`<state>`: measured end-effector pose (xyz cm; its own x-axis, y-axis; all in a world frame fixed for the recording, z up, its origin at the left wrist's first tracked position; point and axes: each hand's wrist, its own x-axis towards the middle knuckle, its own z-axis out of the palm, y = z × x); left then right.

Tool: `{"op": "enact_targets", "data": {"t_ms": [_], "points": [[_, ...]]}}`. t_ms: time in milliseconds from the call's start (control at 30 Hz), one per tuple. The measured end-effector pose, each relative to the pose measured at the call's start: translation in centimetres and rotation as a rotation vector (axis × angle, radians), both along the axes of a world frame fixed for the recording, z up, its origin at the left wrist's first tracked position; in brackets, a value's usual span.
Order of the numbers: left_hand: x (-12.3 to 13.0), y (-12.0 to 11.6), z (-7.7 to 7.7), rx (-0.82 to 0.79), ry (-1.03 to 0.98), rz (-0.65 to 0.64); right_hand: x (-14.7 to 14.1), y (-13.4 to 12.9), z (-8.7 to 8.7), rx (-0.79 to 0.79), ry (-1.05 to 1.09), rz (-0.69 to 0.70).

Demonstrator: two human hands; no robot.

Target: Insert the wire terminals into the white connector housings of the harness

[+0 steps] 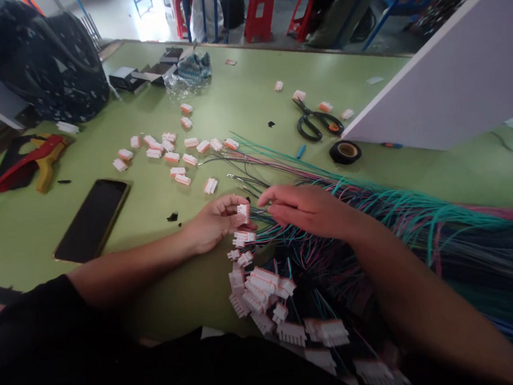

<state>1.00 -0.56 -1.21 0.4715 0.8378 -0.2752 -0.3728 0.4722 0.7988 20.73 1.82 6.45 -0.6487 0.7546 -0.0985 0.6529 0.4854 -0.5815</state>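
Green tabletop (239,92): spans most of the view. Thick wire bundle (457,229), teal, pink and dark: runs across right side, loose ends toward center. White panel (452,67): stands slanted at far right. Speckled dark bag (43,67): sits far left. Red stools (259,15): on floor beyond far edge. Wired connectors (262,282): heaped near center, below the hands.

Right hand (307,209): over wire ends, palm down, fingers reaching left, thumb and index tips close together; can't tell if pinching a wire. Left hand (212,223): fingers closed, thumb against index, gripping white connector, just left of right fingertips.

Smartphone (92,220): lies left, screen dark. Red-and-yellow hand tool (33,164): farther left, beyond phone. Black-handled scissors (306,111): lie far right of center, open slightly. Black tape roll (338,155): just nearer than scissors. Loose connectors (172,157), white and orange: scattered beyond left hand, few more around scissors. White connector (242,211): upright between left thumb and fingers, near wire ends.
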Motion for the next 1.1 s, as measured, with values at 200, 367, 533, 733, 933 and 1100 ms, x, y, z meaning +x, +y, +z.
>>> {"op": "enact_targets", "data": {"t_ms": [200,367,533,733,933,1100], "points": [[-0.1,0.1,-0.3,0.018,0.006,0.008,-1.2,-0.7,-1.2,0.260,-0.028,-0.021],[-0.1,0.1,-0.1,0.012,0.010,0.012,-1.4,-0.6,-2.0,0.365,-0.031,-0.008],[-0.1,0.1,0.0,0.023,0.006,0.006,-1.4,-0.6,-2.1,0.387,-0.076,-0.014],[-0.1,0.0,-0.1,0.036,0.002,0.006,-1.5,-0.8,-2.2,0.448,-0.131,-0.020],[0.0,0.0,-0.1,0.056,0.002,0.012,-1.7,-1.0,-2.1,0.468,-0.171,-0.011],[-0.1,0.0,-0.1,0.062,0.001,-0.002,-1.8,-1.0,-1.8,0.439,-0.179,-0.029]]}}
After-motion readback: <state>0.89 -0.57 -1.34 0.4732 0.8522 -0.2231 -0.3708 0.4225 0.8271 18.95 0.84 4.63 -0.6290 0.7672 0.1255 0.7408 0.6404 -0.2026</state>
